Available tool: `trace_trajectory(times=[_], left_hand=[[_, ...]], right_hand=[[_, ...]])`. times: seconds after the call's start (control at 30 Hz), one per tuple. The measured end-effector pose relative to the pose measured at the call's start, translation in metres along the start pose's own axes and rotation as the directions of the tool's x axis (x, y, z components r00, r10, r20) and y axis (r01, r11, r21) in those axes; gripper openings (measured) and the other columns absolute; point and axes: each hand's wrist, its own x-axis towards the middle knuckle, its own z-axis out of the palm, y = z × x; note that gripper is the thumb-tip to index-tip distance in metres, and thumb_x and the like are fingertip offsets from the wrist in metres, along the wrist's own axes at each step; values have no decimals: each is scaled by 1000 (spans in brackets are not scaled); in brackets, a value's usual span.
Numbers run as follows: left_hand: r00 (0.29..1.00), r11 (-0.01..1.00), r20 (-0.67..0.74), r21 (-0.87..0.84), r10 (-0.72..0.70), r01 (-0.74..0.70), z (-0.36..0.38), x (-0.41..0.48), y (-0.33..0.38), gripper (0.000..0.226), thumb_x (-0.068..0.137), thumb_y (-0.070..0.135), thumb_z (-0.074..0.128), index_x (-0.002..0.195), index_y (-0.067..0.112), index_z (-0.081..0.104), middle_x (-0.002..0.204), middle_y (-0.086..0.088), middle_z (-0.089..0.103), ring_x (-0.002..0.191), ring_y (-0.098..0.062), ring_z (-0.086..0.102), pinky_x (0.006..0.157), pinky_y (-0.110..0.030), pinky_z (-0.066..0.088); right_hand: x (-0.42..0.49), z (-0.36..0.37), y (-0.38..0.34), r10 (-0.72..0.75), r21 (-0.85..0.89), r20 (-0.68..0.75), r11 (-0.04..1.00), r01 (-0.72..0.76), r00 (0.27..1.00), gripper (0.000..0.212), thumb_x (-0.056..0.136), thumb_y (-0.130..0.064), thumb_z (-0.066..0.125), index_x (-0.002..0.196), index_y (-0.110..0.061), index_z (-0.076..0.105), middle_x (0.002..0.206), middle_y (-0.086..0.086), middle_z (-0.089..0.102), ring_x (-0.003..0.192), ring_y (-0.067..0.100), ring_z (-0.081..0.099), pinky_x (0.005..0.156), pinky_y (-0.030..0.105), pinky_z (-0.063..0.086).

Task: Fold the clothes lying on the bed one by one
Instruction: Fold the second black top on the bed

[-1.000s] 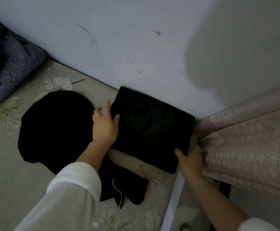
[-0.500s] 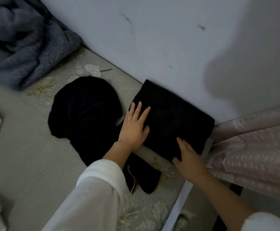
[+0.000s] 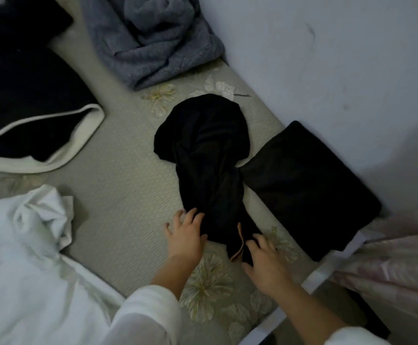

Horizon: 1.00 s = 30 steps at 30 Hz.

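Hands: two, both down at the near end of the crumpled black garment.
Left hand: fingers spread and released, tips touching the garment's left edge.
Right hand: lying on the garment's bottom tip by its tan lining; pinching or only touching, I cannot tell.
Folded pieces: one, a black square against the wall, touching the crumpled garment.
Unfolded pieces on the bed: one grey knit, one white heap, one black piece with pale trim.
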Motion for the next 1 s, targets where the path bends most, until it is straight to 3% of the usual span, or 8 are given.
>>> trace_trajectory(times=[0.27,0.47,0.57,0.67,0.7,0.83,0.9,1.0], left_hand=[[996,939,61,332,71,-87,-12,-48,-21,34,92,14,49,124,23,55,128,5,51,137,-24,20,113,-57,5],[903,863,373,505,-211,-7,9,-132,-67,39,92,34,46,129,22,53,133,-2,48,130,-25,32,109,-49,18],[701,874,614,484,-364,30,19,-166,-83,45,91,28,44,134,15,48,134,-8,49,132,-28,35,107,-45,25],[239,955,930,246,-281,166,13,-175,-90,27,97,16,43,116,5,58,125,-18,57,120,-25,48,104,-34,36],[212,950,952,163,-223,268,9,-174,-91,25,98,15,41,114,6,58,123,-17,58,113,-23,52,96,-29,41],[861,848,411,-298,-301,438,-6,-146,-90,27,95,31,47,100,10,63,99,-8,66,95,-24,63,76,-27,45],[906,684,157,-609,-393,402,-12,-124,-77,42,95,39,49,123,9,56,119,-10,62,110,-26,58,87,-29,42],[917,351,280,-860,-283,371,-17,-93,-46,65,94,41,56,146,10,32,134,-12,54,117,-26,57,98,-34,44]], right_hand=[[-19,6,8,-125,-272,155,948,163,980,48,98,-20,45,145,-16,34,157,-1,17,135,20,31,110,32,29],[-45,0,16,-167,-337,290,904,264,942,46,97,-19,45,142,-9,38,151,2,28,127,20,41,103,30,37],[-53,-10,24,-33,-366,408,910,196,912,33,96,-26,48,122,-6,53,120,6,55,100,17,55,74,24,44],[-48,-28,30,129,-434,529,891,136,839,16,94,-25,51,100,-13,59,117,10,63,91,17,54,81,25,45],[-44,-35,29,151,-441,521,890,114,840,16,92,-25,52,98,-13,61,112,9,64,91,18,55,84,27,47],[-15,-53,12,4,-128,224,991,25,975,15,91,-23,53,81,-13,57,77,0,55,79,18,56,57,25,39],[3,-56,-3,2,160,23,987,-6,1000,20,91,-26,56,107,-14,59,92,-1,59,87,18,57,65,27,43],[27,-50,-30,72,555,21,829,-72,997,70,89,-31,63,148,-22,27,128,0,51,113,18,52,94,35,45]])
